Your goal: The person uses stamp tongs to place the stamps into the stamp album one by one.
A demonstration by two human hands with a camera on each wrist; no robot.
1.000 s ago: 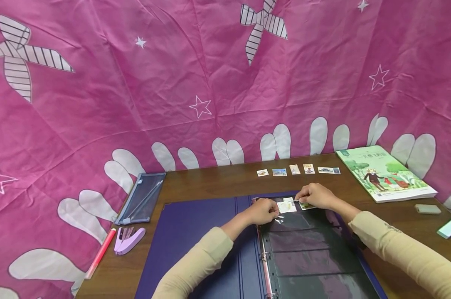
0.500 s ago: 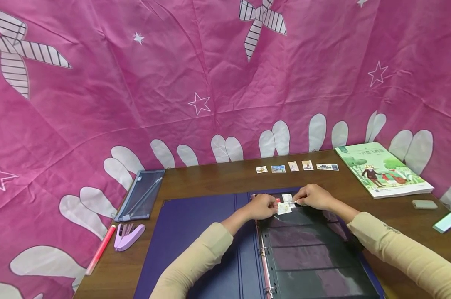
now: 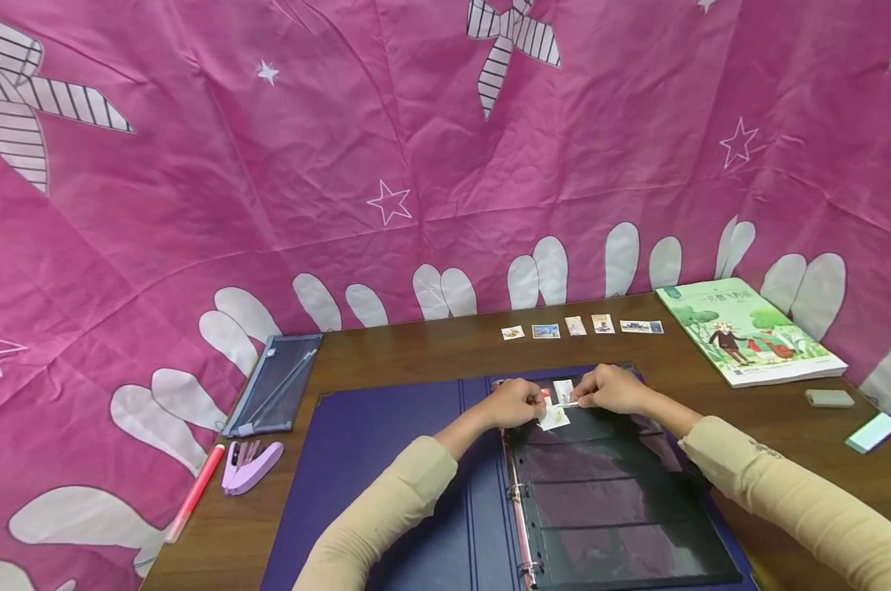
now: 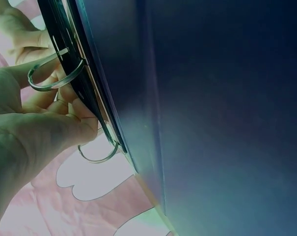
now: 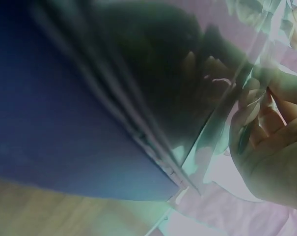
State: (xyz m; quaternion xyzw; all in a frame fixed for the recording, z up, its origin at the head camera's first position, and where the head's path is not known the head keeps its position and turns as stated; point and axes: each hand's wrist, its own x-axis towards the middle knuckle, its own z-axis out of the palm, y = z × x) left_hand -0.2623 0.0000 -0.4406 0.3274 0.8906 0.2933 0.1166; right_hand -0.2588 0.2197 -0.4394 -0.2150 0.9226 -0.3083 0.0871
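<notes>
While the left hand [image 3: 515, 403] pinches a stamp [image 3: 555, 418] above the binder [image 3: 382, 423], the right hand [image 3: 611, 389] grips tweezers [image 3: 567, 405].

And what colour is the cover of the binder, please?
The cover is dark blue, slightly purple; the head view shows it best.

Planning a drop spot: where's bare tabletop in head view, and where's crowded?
Bare: the table strip between the stamp row and the binder; also near left, in front of the purple object, between the red marker and binder. Crowded: top of the binder page, with left hand, right hand and small stamps bunched.
</notes>
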